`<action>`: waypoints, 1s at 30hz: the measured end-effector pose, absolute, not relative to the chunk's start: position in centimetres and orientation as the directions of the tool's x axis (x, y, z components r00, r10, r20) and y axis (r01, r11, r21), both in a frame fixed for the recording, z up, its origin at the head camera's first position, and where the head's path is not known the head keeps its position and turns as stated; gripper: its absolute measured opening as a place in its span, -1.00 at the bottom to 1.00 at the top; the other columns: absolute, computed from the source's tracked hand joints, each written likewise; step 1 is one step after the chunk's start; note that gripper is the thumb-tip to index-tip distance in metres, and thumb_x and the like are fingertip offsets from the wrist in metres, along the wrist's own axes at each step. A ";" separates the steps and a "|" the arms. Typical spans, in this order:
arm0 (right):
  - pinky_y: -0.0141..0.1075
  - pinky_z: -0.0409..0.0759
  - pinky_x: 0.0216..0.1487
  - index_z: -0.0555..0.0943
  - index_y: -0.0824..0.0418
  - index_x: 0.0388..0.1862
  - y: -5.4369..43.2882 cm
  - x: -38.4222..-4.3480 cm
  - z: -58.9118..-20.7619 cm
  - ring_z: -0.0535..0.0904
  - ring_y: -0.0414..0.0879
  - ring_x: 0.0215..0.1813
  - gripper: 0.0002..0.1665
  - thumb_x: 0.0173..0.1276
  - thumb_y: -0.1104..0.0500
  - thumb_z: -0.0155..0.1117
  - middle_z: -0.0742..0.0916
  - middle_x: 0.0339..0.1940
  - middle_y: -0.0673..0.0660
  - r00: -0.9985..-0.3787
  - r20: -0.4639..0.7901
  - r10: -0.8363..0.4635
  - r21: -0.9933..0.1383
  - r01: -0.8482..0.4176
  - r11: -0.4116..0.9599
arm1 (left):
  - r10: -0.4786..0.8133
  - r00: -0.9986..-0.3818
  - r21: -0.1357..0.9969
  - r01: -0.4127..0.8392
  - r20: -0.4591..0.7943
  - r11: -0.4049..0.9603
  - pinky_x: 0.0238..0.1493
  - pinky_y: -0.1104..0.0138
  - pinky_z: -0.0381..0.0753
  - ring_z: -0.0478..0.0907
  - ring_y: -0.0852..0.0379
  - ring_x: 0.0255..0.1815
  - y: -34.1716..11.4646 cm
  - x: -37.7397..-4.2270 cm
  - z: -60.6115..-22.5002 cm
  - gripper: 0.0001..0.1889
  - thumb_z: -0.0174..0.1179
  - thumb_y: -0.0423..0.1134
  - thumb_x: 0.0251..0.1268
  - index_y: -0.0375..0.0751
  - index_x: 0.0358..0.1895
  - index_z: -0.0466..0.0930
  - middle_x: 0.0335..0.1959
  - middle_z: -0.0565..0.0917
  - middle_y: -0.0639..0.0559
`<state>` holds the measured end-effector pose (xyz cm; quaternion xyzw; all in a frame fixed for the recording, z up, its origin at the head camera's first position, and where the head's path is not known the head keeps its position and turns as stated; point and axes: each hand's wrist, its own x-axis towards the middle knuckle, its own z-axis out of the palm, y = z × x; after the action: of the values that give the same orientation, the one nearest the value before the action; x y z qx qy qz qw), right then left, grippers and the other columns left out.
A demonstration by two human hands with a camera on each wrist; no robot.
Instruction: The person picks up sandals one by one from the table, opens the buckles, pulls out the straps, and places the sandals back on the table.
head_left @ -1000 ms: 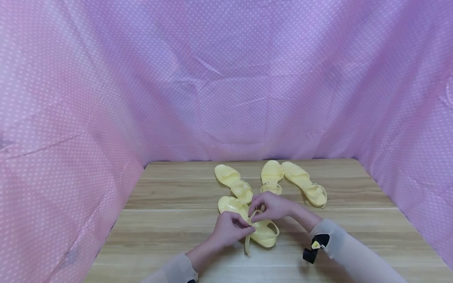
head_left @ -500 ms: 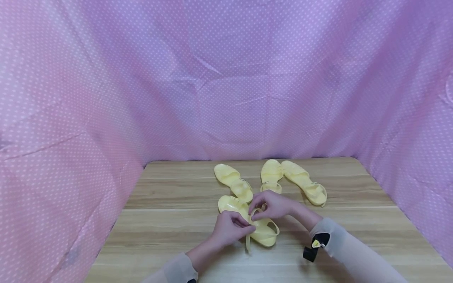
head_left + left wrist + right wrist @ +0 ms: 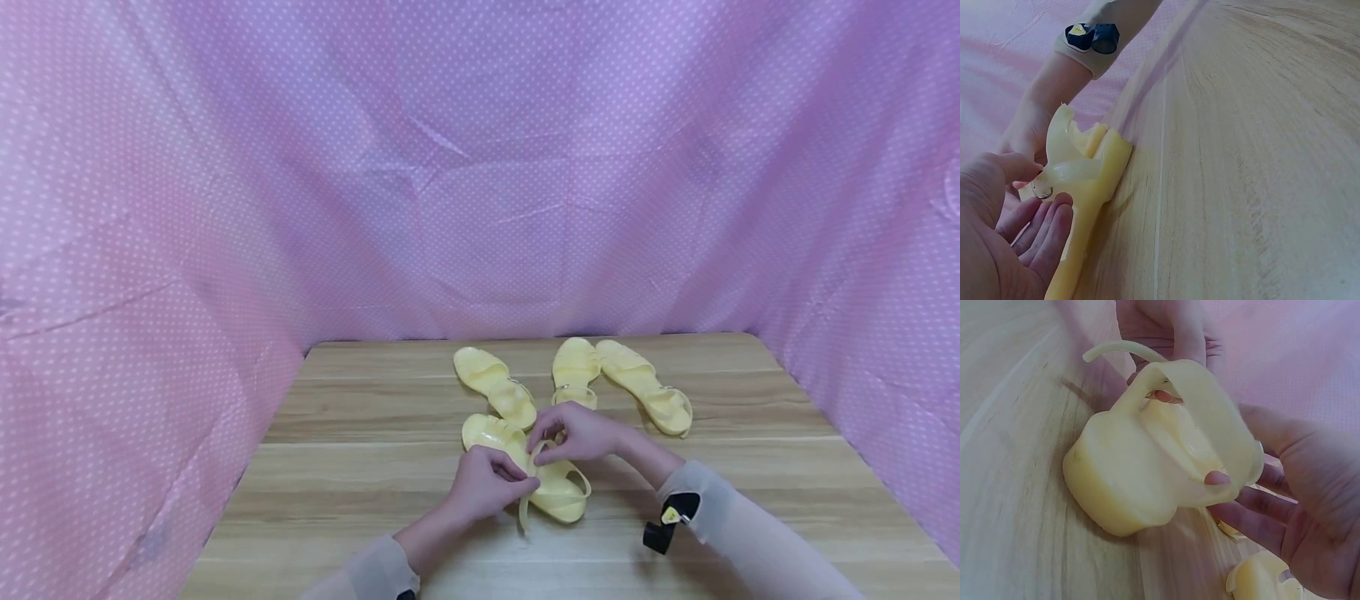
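A pink cloth with white dots (image 3: pixel 480 192) hangs behind the table and along both sides. The wood-grain table (image 3: pixel 322 492) has rounded far corners. Two pale sleeves reach over it from the near edge, the right sleeve (image 3: pixel 757 529) showing more than the left sleeve (image 3: pixel 367 575).

Four pale yellow sandals lie on the table. The nearest sandal (image 3: pixel 564 502) is between the hands, its toe pointing away and to the left, its heel toward the person. Just beyond its toe lies the far left sandal (image 3: pixel 480 372). The middle sandal (image 3: pixel 576 360) and the far right sandal (image 3: pixel 633 375) meet near their toes and splay apart toward their heels; the right hand (image 3: pixel 576 435) partly hides the middle one.

That hand pinches the nearest sandal's ankle strap (image 3: pixel 1207 419), its fingers curled. The left hand (image 3: pixel 482 487), lower and closer to the person, pinches the same strap, thumb and fingers about the small metal buckle (image 3: pixel 1042 192). A black wrist camera (image 3: pixel 660 536) sits at the right cuff. The strap's loose end (image 3: pixel 1116 347) sticks out past the left hand.
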<state>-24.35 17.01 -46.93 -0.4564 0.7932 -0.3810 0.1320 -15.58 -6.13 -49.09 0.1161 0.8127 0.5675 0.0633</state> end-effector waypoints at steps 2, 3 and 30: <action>-0.27 0.74 -0.16 0.82 0.08 -0.13 16.9 -24.3 -46.9 0.64 -0.29 -0.19 -0.85 0.41 0.05 0.53 0.81 -0.22 -0.02 -0.553 0.137 -0.822 -0.726 -0.621 0.297 | 0.259 -0.965 0.936 0.121 0.033 0.331 -0.49 0.51 0.65 0.67 0.37 -0.58 -6.2 -15.6 -49.1 -0.84 0.63 -0.24 0.05 -0.22 -0.45 0.84 -0.54 0.82 -0.05; -0.27 0.74 -0.14 0.82 0.07 -0.13 16.9 -24.3 -46.9 0.64 -0.29 -0.18 -0.85 0.42 0.05 0.53 0.81 -0.22 -0.03 -0.556 0.136 -0.820 -0.725 -0.620 0.301 | 0.260 -0.965 0.936 0.124 0.037 0.330 -0.49 0.51 0.65 0.67 0.36 -0.57 -6.2 -15.6 -49.0 -0.84 0.63 -0.24 0.05 -0.22 -0.45 0.84 -0.54 0.82 -0.05; -0.27 0.74 -0.14 0.78 0.03 -0.16 16.9 -24.1 -46.6 0.66 -0.29 -0.21 -0.88 0.39 0.07 0.55 0.80 -0.22 -0.07 -0.584 0.124 -0.803 -0.717 -0.612 0.334 | 0.257 -0.966 0.937 0.123 0.037 0.328 -0.49 0.52 0.64 0.66 0.36 -0.58 -6.1 -15.5 -49.1 -0.84 0.64 -0.26 0.00 -0.22 -0.47 0.83 -0.55 0.82 -0.06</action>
<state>-24.14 16.85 -46.61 -0.4382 0.8067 -0.3754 0.1272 -15.54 -6.07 -49.08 0.1168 0.8127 0.5678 0.0587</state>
